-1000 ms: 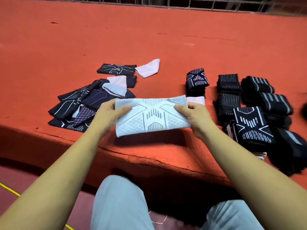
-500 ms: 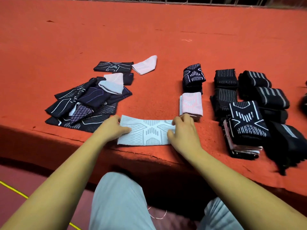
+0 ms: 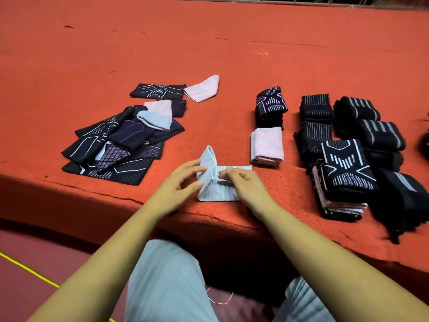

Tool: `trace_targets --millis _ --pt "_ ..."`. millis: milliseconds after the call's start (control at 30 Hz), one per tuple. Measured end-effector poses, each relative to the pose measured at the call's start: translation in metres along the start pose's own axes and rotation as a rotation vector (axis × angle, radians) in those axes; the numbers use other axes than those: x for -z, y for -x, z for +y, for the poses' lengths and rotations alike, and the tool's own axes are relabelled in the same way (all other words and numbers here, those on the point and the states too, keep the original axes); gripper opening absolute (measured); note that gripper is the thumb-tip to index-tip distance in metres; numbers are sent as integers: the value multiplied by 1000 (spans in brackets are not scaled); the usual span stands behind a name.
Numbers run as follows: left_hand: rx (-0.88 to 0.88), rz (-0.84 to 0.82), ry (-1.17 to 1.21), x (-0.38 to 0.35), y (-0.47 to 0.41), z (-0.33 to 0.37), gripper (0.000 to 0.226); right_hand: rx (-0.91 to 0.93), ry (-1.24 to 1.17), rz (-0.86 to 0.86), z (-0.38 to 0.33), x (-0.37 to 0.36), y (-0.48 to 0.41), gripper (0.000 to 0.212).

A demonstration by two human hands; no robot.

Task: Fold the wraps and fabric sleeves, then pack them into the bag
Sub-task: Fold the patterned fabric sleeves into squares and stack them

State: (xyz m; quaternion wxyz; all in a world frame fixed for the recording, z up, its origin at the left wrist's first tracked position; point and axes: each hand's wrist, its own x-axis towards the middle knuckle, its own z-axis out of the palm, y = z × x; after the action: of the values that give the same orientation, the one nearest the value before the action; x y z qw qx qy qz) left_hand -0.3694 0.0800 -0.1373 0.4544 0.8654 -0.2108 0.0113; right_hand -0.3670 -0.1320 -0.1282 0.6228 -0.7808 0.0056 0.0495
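Observation:
A light blue fabric sleeve [image 3: 214,190] lies near the front edge of the red surface, its left end lifted and turned over toward the middle. My left hand [image 3: 183,180] pinches that raised end. My right hand [image 3: 243,182] holds the sleeve's middle, fingers curled on the fabric. A folded pink sleeve [image 3: 267,145] lies just beyond to the right, and a folded dark sleeve [image 3: 270,105] behind it. No bag is in view.
A loose pile of unfolded dark, pink and blue sleeves [image 3: 120,140] lies at the left. Stacks of folded black wraps [image 3: 348,163] fill the right side. The red surface [image 3: 209,43] drops off at its front edge by my knees.
The sleeve went from held up, to flat on the surface, to half folded: my left hand has lifted its left end over toward the right hand.

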Motion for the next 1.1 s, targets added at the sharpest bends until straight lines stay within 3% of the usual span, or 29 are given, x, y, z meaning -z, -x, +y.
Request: trace_targets --millis 100,333,567,700,900,1100 --pt "-3 -48 -13 -9 0 -4 45 22 119 28 -5 -1 3 42" --pt "40 -6 -19 -14 -1 -10 54 15 498 90 -11 -3 6 23" --pt "7 24 -339 -28 1 -7 62 73 634 126 -1 -3 5 9" --pt "24 51 -333 -27 -4 -5 56 150 581 122 3 -4 14 43" --pt "-69 23 -450 -26 -22 -1 55 166 707 51 3 -2 15 38" --pt "22 66 -362 -32 -13 -4 63 307 870 -17 6 -2 18 33"
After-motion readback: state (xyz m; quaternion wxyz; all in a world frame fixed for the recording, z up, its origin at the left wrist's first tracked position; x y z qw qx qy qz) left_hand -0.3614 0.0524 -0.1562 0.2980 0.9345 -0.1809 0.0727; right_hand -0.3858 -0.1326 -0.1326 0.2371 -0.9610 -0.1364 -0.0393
